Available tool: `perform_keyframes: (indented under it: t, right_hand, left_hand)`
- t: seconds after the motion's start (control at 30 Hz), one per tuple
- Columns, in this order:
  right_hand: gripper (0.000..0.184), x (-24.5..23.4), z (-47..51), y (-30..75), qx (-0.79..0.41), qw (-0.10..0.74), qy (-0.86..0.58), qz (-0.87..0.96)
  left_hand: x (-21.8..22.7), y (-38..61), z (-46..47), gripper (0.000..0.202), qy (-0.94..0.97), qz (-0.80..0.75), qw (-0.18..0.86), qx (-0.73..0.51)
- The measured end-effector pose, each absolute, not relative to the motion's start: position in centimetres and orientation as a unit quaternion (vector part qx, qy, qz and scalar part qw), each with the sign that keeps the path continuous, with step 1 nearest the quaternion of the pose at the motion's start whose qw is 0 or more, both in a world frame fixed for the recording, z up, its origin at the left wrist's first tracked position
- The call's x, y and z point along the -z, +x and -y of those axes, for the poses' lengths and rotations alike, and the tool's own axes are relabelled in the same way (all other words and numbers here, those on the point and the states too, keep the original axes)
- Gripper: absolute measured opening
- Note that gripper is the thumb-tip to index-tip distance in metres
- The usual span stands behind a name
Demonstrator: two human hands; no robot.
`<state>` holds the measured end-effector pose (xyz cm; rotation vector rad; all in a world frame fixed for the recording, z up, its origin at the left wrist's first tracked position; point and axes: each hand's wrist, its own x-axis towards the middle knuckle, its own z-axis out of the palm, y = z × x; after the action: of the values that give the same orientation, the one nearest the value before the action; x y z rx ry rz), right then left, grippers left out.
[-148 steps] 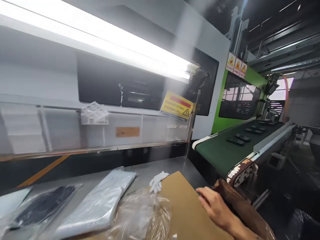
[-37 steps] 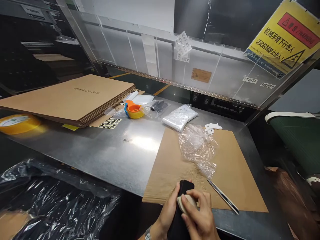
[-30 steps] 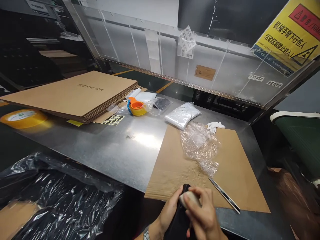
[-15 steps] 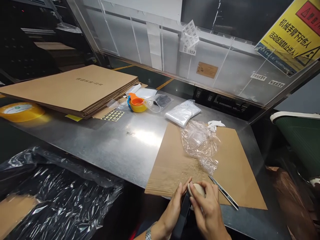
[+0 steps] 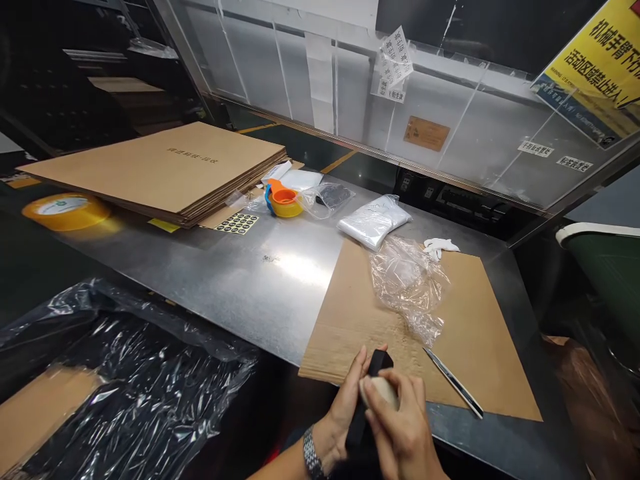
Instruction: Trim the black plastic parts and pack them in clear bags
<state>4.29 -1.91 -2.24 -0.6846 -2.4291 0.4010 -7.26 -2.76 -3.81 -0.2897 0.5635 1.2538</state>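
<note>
In my left hand is a long black block-shaped piece, tilted up in front of the table's near edge. My right hand pinches a cream-coloured rounded pad and presses it against the black piece's side. The kind of black piece is unclear, as the fingers cover much of it. Just beyond the hands lies a flat sheet of cardboard. On it rest a crumpled clear plastic bag and a slim utility knife, right of my right hand.
A stack of flat cardboard lies at the back left, beside a roll of yellow tape. Mid-table are an orange tape dispenser, a sticker sheet, a white plastic package and a white glove. Black plastic wrap fills the lower left.
The right hand with the pad has slid down along the black piece toward me, so its upper end now shows. The view has shifted slightly left.
</note>
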Motion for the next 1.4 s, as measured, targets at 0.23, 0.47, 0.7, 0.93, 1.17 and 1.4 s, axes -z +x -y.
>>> perform_keyframes:
  t: [0.23,0.47,0.7,0.93,1.17,1.4]
  right_hand:
    - [0.046,3.8,2.7,5.4,-0.168,0.322,-0.257,0.896]
    - [0.035,5.8,4.3,4.9,-0.17,0.309,-0.317,0.88]
    - [0.033,4.7,1.9,7.4,-0.145,0.362,-0.329,0.86]
    - [0.053,-0.2,-1.9,6.5,-0.143,0.325,-0.247,0.902]
    - [0.05,-1.1,-2.3,5.5,-0.191,0.226,-0.209,0.932]
    - [0.052,-0.4,-2.0,7.2,-0.171,0.234,-0.211,0.934]
  left_hand:
    - [4.8,-8.5,2.1,0.031,-0.152,-0.129,0.784,-0.588]
    - [5.9,-8.2,1.9,0.028,-0.232,-0.091,0.779,-0.576]
    - [4.5,-9.3,2.3,0.035,-0.113,-0.113,0.775,-0.612]
    - [4.9,-8.3,3.2,0.039,-0.027,-0.165,0.805,-0.57]
    - [5.6,-7.3,4.3,0.078,0.007,-0.212,0.869,-0.447]
    - [6.9,-7.0,4.4,0.069,-0.008,-0.177,0.875,-0.451]
